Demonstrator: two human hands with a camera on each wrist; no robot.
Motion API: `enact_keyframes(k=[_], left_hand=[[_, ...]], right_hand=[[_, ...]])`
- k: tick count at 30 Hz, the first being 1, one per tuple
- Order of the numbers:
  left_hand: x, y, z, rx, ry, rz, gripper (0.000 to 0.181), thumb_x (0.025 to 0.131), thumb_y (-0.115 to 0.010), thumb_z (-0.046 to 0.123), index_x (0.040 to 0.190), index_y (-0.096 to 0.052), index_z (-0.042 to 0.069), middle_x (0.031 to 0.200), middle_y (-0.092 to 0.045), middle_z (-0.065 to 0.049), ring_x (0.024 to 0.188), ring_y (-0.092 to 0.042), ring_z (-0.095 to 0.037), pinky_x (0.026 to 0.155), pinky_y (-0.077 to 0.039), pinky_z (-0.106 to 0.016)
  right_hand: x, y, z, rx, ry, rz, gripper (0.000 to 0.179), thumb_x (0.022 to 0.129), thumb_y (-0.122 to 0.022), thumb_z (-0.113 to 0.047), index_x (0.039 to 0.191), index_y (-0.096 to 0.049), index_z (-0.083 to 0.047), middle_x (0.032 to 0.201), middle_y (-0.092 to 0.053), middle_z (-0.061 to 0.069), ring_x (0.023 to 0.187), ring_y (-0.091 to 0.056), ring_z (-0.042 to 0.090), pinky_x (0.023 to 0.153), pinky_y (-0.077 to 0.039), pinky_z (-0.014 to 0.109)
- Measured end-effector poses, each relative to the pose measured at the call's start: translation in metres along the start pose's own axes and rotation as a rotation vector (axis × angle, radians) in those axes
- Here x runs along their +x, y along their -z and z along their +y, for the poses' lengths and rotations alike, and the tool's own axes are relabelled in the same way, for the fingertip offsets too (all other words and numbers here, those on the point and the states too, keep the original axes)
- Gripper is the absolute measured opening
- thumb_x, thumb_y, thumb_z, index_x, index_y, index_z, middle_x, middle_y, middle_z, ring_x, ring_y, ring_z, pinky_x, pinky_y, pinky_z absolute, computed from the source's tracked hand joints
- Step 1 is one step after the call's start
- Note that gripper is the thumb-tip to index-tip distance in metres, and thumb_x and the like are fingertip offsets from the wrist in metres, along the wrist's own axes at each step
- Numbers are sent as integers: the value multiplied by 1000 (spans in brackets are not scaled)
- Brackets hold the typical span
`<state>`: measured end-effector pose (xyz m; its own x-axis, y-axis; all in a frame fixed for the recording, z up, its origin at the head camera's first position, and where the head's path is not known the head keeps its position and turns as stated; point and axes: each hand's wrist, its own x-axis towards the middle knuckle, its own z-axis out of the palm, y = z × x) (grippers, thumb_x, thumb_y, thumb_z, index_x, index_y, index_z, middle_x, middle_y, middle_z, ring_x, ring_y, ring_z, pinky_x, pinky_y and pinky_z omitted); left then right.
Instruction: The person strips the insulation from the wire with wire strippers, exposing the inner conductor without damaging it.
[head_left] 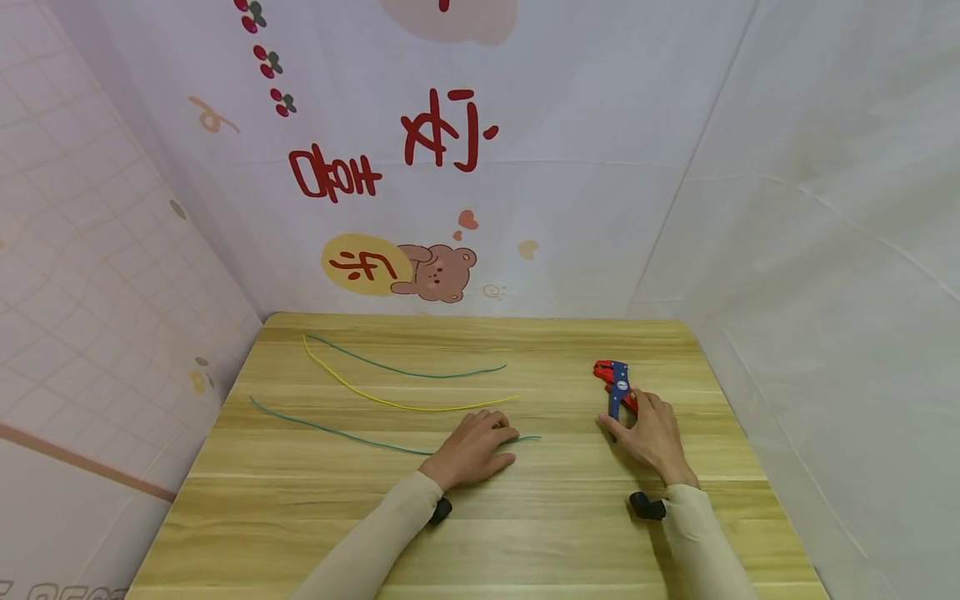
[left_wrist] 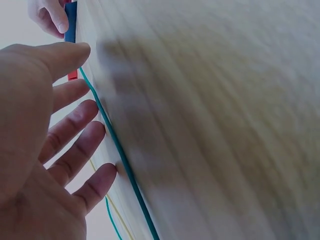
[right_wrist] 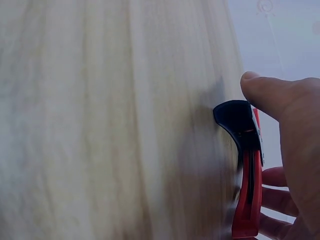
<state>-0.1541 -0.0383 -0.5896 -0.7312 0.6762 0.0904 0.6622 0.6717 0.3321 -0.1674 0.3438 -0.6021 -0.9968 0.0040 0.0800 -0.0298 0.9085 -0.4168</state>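
My left hand is over the nearer green wire, near its right end. In the left wrist view its fingers are loosely bent, their tips beside the green wire, with no pinch on it. To the right, my right hand holds the handles of a red and blue wire stripper, which lies on the table with its head pointing away. The right wrist view has the thumb against the blue handle and the fingers along the red handle.
A yellow wire and a second green wire curve across the wooden table beyond my left hand. Printed fabric walls stand at the back and both sides. A black wrist camera sits at my right wrist.
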Motion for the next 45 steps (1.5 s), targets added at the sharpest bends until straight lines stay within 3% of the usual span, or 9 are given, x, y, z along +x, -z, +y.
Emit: enact_keyframes(k=[11,23,29,36,45], left_hand=[[2,-1,2,29,-2,0,29,112,-74,32,138,-79,22,132,-72,2,117,-63,-18,106,-53,-39],[4,-4,-1,-59,5,48,18,109,-78,25,126,-84,21,116,-75,5,98,-61,-13,96,-52,-38],[5,-4,-2,-90,-4,61,15,109,-78,25,121,-85,21,110,-76,5,96,-64,-12,91,-49,-34],[5,-2,-3,-191,40,35,11,109,-78,26,117,-86,22,107,-77,6,98,-68,-10,92,-47,-33],[8,-6,-5,-212,41,80,6,106,-81,25,109,-86,22,98,-75,9,91,-67,-9,89,-46,-32]], right_hand=[[-2,0,1,-1,12,22,95,98,-84,-54,157,-53,14,145,-60,41,127,-57,60,109,-47,72],[-2,1,1,-10,10,15,98,98,-85,-55,156,-52,16,141,-61,41,124,-57,60,107,-48,71],[-2,0,1,-10,15,25,97,97,-86,-54,154,-54,17,138,-63,41,122,-59,59,104,-50,70],[-2,-1,1,-5,15,26,97,97,-87,-54,154,-54,17,139,-64,41,123,-59,58,104,-50,69],[-2,0,1,-22,9,35,97,97,-86,-56,152,-56,18,137,-64,40,120,-60,57,101,-52,68]])
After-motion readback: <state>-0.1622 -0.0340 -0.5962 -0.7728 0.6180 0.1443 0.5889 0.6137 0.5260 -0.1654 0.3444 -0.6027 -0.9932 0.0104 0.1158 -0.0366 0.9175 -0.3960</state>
